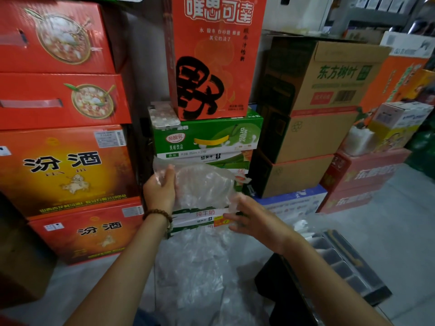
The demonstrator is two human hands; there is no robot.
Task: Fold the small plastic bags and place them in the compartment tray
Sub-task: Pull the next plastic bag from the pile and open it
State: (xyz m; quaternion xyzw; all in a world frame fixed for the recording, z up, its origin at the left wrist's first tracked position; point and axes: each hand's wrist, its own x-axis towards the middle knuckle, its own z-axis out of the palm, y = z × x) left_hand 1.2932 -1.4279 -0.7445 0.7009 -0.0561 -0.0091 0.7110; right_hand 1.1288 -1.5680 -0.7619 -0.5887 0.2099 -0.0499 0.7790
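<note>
Left hand (160, 188) grips the upper left corner of a clear bag (203, 184). Right hand (255, 218) pinches its lower right edge. The bag is held up, spread before stacked boxes (211, 137). A bag heap (200, 269) lies on the floor below. The tray (341, 262) sits to the right, apart from the bag.

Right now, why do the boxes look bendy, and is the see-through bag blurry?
Head view: the wide-angle lens bows the red boxes at the left edge; the plastic bag, held by the left hand and right hand, looks hazy with pale glare; the picture's right edge is blurred.
</note>
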